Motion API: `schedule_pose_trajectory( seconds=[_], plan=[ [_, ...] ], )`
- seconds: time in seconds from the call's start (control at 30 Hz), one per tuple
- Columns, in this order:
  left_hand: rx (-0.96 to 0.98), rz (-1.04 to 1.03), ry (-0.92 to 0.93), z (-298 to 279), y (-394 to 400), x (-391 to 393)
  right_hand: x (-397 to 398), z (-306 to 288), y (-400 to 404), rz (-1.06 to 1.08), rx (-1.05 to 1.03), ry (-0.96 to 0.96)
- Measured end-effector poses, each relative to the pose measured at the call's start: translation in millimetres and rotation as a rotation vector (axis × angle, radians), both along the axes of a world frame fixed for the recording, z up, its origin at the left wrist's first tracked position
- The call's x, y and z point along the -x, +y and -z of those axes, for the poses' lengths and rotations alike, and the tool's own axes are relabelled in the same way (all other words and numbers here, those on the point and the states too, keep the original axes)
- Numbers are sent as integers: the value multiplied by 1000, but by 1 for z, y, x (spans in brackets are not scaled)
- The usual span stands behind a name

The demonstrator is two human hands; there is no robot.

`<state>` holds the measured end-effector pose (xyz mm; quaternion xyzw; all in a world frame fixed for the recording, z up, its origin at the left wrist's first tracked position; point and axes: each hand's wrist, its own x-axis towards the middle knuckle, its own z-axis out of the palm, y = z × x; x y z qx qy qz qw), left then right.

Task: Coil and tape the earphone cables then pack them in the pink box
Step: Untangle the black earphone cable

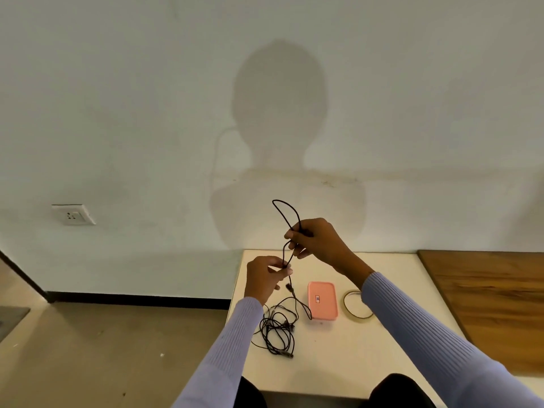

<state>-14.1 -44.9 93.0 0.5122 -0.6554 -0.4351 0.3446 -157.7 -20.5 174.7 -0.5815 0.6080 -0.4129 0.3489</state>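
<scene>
Both hands up over the far-left part of the white table (338,363), working one black earphone cable (287,219). My right hand (316,241) is the higher one, fingers curled and pinching the cable where a loop stands up above the knuckles against the wall. My left hand (265,275) sits lower and just to the left, thumb and fingertips pinching the same cable further down; hands are close but not touching. Below the left hand the cable hangs loose, an earbud end dangling just under the fingers, and a long bend of it drops to the tabletop near the pink box (322,301). The box lies flat on the table with its lid on and a small label on top, probably closed fully, hard to tell from this angle. A roll of clear tape (357,306) lies flat just right of the box, partly hidden by my right sleeve. A tangled pile of black earphone cables (278,334) sits on the table left of the box, near the left edge. A wood-grain surface (494,304) adjoins the table on the right. A wall socket (73,214) is on the wall at left.
</scene>
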Motion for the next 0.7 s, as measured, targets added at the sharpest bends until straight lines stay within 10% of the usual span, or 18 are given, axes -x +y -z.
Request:
schedule_pose_trajectory(
  seconds=[0.7],
  plan=[
    [201,182,112,-73,-13,7,8,19,13,-153,-247,-163]
  ],
)
